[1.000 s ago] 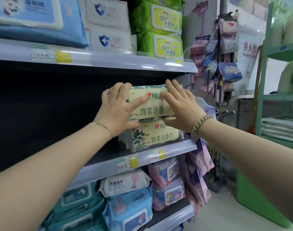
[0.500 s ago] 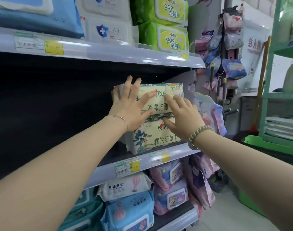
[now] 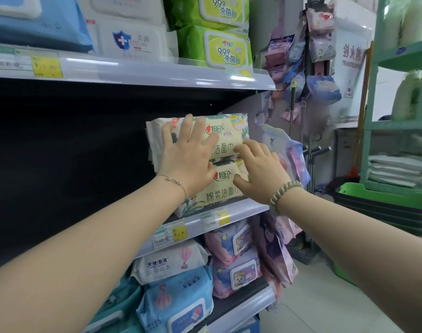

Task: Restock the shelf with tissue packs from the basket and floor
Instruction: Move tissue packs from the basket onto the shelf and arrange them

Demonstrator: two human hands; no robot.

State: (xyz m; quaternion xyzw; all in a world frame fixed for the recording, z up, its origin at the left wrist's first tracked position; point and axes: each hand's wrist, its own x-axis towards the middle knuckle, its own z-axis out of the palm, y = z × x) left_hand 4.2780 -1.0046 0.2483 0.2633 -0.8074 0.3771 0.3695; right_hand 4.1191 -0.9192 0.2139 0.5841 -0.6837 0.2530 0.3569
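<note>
2 cream tissue packs sit stacked at the right end of the middle shelf (image 3: 241, 210), the top pack (image 3: 231, 131) lying directly on the bottom pack (image 3: 219, 191), both with their printed fronts facing outward at the shelf's front edge. The left hand (image 3: 188, 159) lies flat against the front of the stack with its fingers spread wide and pointing upward; the fingers cover the left part of the top pack and the palm reaches down across the seam onto the bottom pack, pressing rather than gripping. The right hand (image 3: 260, 171) rests on the right side of the stack, fingers loosely curled and apart, fingertips at the seam between the 2 packs and the thumb lying on the front of the bottom pack; it closes around nothing. A thin chain bracelet (image 3: 174, 181) circles the left wrist and a beaded bracelet (image 3: 284, 193) the right. To the left of the stack the middle shelf is dark and bare. On the shelf above stand green wipe packs (image 3: 212, 46) and white wipe packs (image 3: 130, 42); below are blue packs (image 3: 181, 299) and pink packs (image 3: 234, 258). At the far right, a green basket (image 3: 383, 195) sits low beside a green rack (image 3: 373, 116).
</note>
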